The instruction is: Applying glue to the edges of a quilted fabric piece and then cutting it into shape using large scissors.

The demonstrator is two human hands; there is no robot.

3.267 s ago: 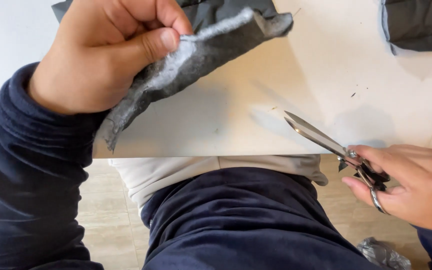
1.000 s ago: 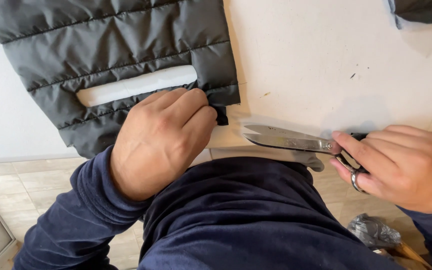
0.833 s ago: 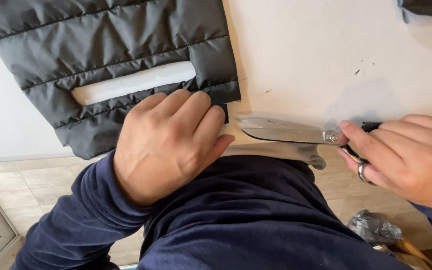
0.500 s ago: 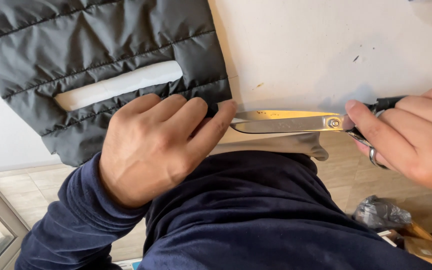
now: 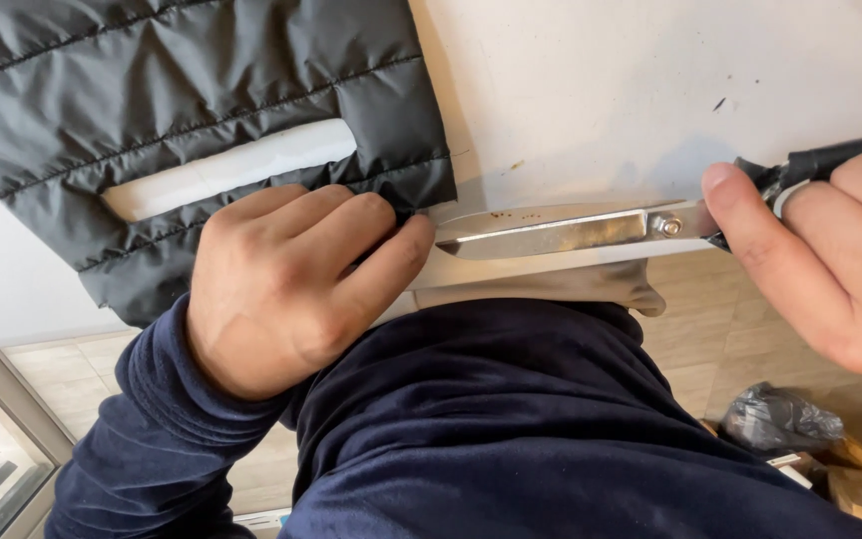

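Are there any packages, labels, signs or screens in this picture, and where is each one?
Crumpled grey plastic bag: on the floor at lower right, shiny and bunched up.
Brown cardboard boxes: just below and right of that bag, flat-sided, partly cut off by the frame; one has a small white patch, too small to make out.
No signs or screens show.

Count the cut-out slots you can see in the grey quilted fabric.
1. A long slot runs through the quilted fabric just above the left hand. The fabric extends past the frame, so more may be hidden.
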